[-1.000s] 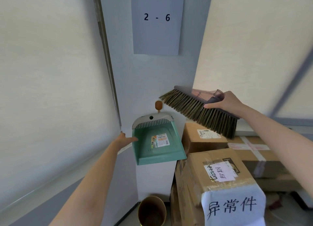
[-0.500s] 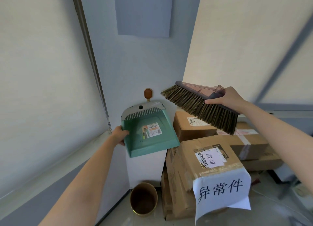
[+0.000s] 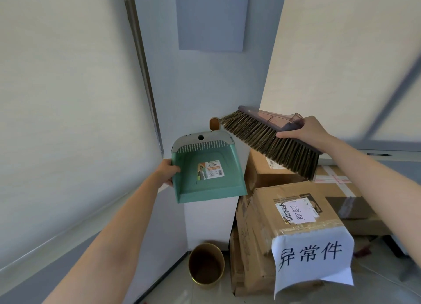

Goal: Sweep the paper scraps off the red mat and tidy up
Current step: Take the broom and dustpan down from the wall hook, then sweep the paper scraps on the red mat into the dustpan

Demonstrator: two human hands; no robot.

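Since 1 second ago my left hand (image 3: 167,172) has gripped the dustpan's (image 3: 206,169) 9 o'clock wall; right hand (image 3: 306,133) clutches the brush (image 3: 271,142), long axis running 10 to 4 o'clock. Dustpan hangs below the hook (image 3: 214,124), nearer my left.

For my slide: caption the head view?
Left hand holds green dustpan, right hand the brush, beside stacked boxes.

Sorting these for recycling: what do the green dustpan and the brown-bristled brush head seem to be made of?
Green dustpan: looks like moulded plastic, smooth with a matte sheen, with a grey comb-toothed top rim. Brown-bristled brush head: stiff mixed brown fibres, probably synthetic, though that is uncertain; its back looks like translucent smoky plastic.
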